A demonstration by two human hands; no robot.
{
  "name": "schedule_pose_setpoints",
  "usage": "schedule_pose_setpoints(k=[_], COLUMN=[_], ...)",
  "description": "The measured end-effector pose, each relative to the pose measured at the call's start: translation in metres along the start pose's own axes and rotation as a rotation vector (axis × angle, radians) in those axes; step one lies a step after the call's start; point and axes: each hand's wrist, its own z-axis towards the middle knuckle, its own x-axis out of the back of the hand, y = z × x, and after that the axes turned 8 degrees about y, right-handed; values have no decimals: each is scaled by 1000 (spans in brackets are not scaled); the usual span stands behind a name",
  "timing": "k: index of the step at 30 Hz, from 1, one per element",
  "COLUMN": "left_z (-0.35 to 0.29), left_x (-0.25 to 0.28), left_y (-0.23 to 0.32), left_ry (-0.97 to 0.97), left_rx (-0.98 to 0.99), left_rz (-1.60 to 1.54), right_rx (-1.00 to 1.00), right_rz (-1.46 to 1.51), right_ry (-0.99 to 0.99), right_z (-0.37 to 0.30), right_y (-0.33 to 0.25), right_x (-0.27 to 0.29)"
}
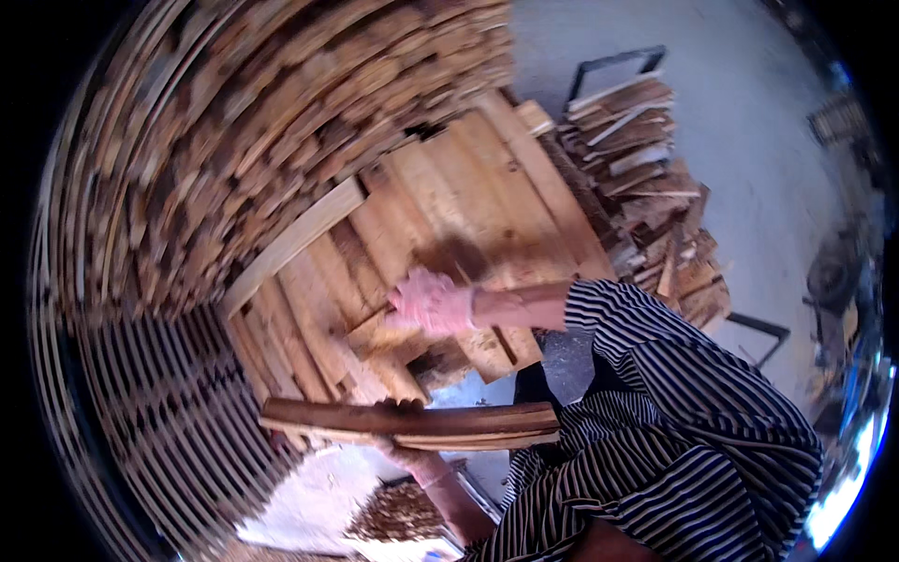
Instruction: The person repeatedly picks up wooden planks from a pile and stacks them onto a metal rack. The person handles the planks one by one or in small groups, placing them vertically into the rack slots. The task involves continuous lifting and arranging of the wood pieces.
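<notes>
My left hand [412, 457] is closed around a small stack of long, narrow wooden boards [487, 423], held crosswise at the lower middle. Dark fingertips show over the boards' far edge. My right hand [433, 302], in a pink glove, is over a broad layer of wooden planks [449, 178]. Its fingers look spread and are slightly blurred. Beneath them is a short pale board [375, 335]; whether they touch it I cannot tell.
A high stack of rough boards [253, 112] rises behind the planks, and slatted stacked wood [169, 412] is at the left. Piled offcuts [646, 178] lie by a black metal frame [618, 62] on the right. Wood chips [398, 512] are at the bottom.
</notes>
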Motion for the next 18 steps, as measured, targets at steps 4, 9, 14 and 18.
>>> schedule_pose_setpoints(k=[4,9,14,18], left_z=[5,18,31,20], left_x=[-21,-72,-120,-141], left_y=[7,-6,-45,-69], left_ry=[122,-99,-113,-132], left_rx=[-39,65,186,282], left_rz=[105,147,101,92], right_rx=[-330,-1021,-1138,-1100], right_rz=[156,40,-120,-126], right_ry=[120,410,519,495], right_z=[-102,-205,-240,-223], right_y=[-18,27,94,119], right_x=[29,64,82,81])
